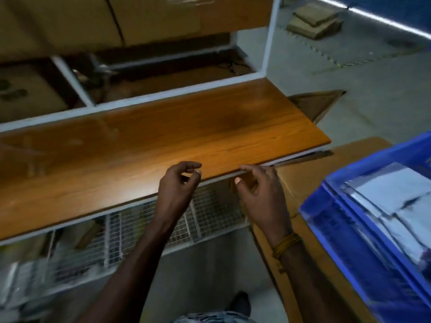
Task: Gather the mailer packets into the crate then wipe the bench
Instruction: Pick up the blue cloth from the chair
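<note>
Both hands were held out over the near edge of the wooden bench (pixel 163 136), and nothing was gripped in either. The left hand (pixel 178 185) was seen with its fingers loosely curled and apart, thumb and forefinger close together but with nothing between them; whether it touched the board could not be told. The right hand (pixel 261 194) was spread with relaxed fingers, its fingertips (pixel 243 168) lying at the bench's front lip, where contact could not be made out through the blur. A yellow thread band (pixel 285 247) was worn on the right wrist.

Beneath both hands a white wire-mesh shelf (pixel 144 220) was seen under the bench, with blurred goods lying on it to the left. Just right of the right hand a flat cardboard box (pixel 310 173) was placed, reaching under the bench's end. On that box, further right of the right hand and a little nearer the person, the blue crate (pixel 349 241) was set, and pale mailer packets (pixel 391 194) were stacked inside it, well apart from either hand.

Beyond the hands the bench top was shown bare and glossy. Past its far edge a white metal frame (pixel 77 82) was seen, with large brown cartons (pixel 70 22) behind it, and folded cardboard (pixel 314 21) lay on the grey floor far off to the right.
</note>
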A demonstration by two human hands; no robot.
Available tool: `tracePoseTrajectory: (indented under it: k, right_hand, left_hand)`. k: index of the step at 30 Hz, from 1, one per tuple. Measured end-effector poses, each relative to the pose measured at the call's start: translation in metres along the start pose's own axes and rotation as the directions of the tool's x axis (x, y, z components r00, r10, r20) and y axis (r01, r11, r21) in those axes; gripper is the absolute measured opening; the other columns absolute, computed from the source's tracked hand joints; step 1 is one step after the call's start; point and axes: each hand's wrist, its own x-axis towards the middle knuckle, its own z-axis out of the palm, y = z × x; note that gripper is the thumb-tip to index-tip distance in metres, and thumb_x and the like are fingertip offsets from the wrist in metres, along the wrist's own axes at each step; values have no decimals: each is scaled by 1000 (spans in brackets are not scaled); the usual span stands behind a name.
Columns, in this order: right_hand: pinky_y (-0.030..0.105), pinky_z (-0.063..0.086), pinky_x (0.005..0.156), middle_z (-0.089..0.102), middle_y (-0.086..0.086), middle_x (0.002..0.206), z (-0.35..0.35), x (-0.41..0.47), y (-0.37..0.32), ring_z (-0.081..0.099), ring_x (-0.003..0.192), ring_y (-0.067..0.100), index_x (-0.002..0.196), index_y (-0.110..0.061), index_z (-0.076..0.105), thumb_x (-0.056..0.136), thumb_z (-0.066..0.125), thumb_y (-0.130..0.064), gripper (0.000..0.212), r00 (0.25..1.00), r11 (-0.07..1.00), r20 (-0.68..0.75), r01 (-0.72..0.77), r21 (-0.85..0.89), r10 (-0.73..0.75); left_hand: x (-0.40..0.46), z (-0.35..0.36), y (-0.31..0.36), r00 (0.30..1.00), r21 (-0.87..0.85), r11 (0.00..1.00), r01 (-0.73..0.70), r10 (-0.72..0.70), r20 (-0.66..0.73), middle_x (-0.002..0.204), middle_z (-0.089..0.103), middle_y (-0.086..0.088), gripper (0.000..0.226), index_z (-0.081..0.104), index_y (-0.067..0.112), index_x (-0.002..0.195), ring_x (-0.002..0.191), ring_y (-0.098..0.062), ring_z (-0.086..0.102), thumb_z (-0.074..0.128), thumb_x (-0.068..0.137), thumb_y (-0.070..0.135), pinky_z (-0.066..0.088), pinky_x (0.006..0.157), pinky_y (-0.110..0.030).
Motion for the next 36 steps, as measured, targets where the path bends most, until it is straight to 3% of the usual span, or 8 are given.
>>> tracePoseTrajectory:
  k: [7,11,14,17,21,26,31,36]
  right_hand:
    - [30,49,80,49,0,120,115,-58,-98,57,103,16,125,-30,62,94,61,-34,31,945,976,247,209,56,-217]
    - [38,51,87,48,-3,118,180,-119,-152,55,109,17,122,-30,62,95,60,-33,28,857,948,406,281,148,-317]
    - [32,49,86,47,-3,119,224,-165,-186,54,108,14,125,-29,61,95,59,-34,30,781,920,485,339,198,-393]
    - [32,51,82,46,-3,118,266,-207,-217,54,107,15,124,-30,60,95,57,-35,30,682,890,576,394,230,-450]
    - [28,47,81,46,-2,119,317,-248,-250,53,107,16,124,-31,60,93,58,-34,30,540,846,669,455,278,-511]
    - [37,55,82,47,-3,119,380,-280,-285,55,105,16,121,-32,60,93,59,-36,29,394,799,733,497,338,-555]
    - [35,52,89,48,-2,118,453,-295,-321,53,107,14,121,-31,60,92,61,-34,30,278,762,760,505,405,-587]
    - [32,51,90,49,-2,122,536,-292,-354,54,109,14,121,-31,60,91,62,-34,30,140,736,798,504,452,-586]
  left_hand:
    - [-88,-140,-78,940,5,986,164,-154,-304,103,70,10,14,70,26,107,87,-4,66,62,95,27,50,66,-24]
    - [-159,-208,-121,861,-53,961,273,-268,-432,94,70,10,12,70,28,104,80,4,65,63,94,26,46,63,-14]
    - [-209,-250,-145,803,-87,946,313,-312,-507,91,70,10,14,71,27,104,71,7,63,64,93,23,42,55,-8]
    - [-253,-290,-171,721,-107,925,364,-353,-597,86,71,11,12,72,25,100,69,5,63,65,91,20,44,60,-13]
    - [-299,-332,-198,583,-154,888,433,-406,-704,88,70,8,15,73,22,101,68,7,60,66,90,16,39,57,-5]
    - [-334,-371,-234,413,-233,830,507,-471,-779,80,66,15,12,71,24,96,67,10,58,66,89,16,38,57,-4]
    - [-342,-413,-280,269,-296,767,569,-513,-815,86,66,9,15,71,23,101,75,-7,62,65,89,16,44,65,-22]
    - [-330,-461,-328,129,-373,682,630,-565,-815,99,68,3,20,70,22,107,84,-16,63,66,88,19,44,69,-25]
